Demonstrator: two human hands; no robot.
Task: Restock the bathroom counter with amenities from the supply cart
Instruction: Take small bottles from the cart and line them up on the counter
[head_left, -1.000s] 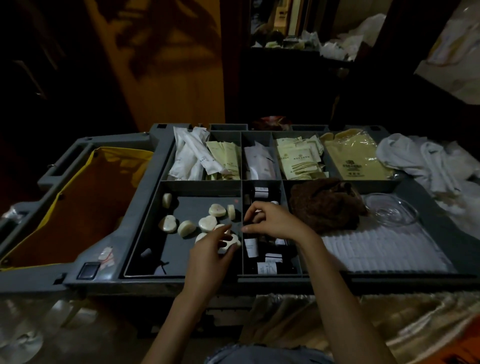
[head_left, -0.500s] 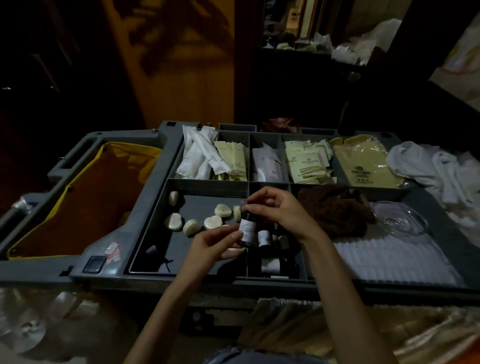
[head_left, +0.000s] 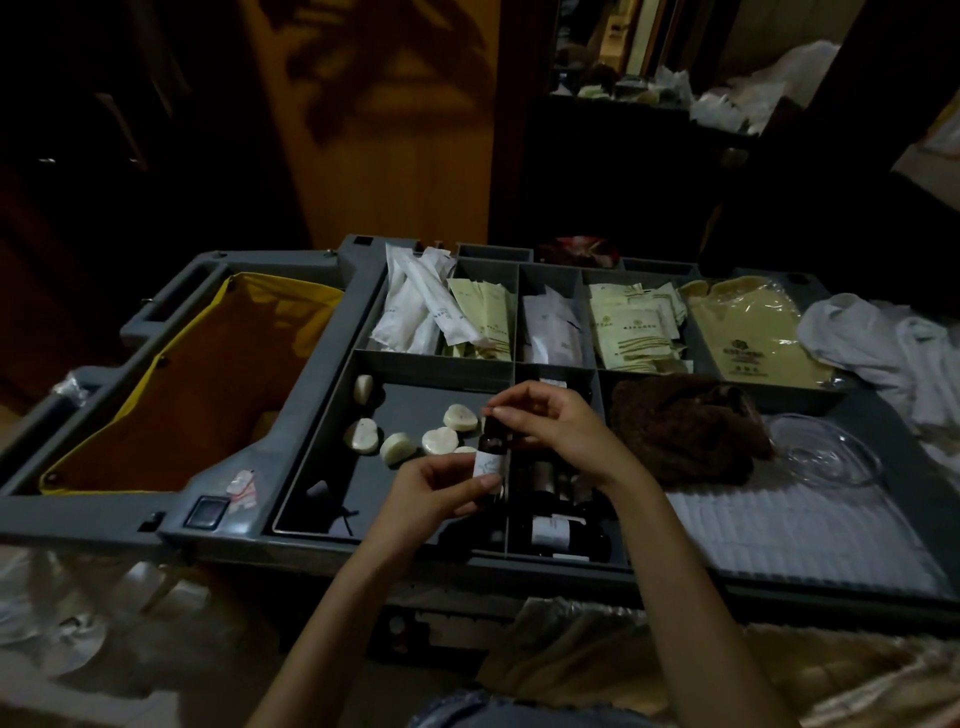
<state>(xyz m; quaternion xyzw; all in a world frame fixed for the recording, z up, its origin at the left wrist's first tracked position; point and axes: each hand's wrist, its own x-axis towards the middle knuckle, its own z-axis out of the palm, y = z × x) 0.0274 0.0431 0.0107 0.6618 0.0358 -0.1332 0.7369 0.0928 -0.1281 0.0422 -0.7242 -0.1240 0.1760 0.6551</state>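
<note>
A small dark bottle (head_left: 491, 452) with a white label stands upright above the grey supply cart (head_left: 311, 364). My left hand (head_left: 431, 493) grips its lower body, and my right hand (head_left: 556, 426) pinches its cap from above. Under my hands a narrow compartment holds several more dark bottles (head_left: 553, 530). Heart-shaped white soaps (head_left: 397, 447) lie loose in the compartment to the left. The back row holds white sachets (head_left: 410, 306) and pale yellow packets (head_left: 628, 327).
A yellow-lined bag (head_left: 197, 384) fills the cart's left end. A brown cloth (head_left: 685, 426), a clear glass dish (head_left: 826, 457) and a white ribbed mat (head_left: 795, 525) lie at the right. White towels (head_left: 893, 343) are heaped at the far right. A dark doorway stands behind.
My right hand lifted a dark bottle out of the narrow compartment. My left hand left the soaps and took hold of the bottle's body. The bottle has since stayed almost still.
</note>
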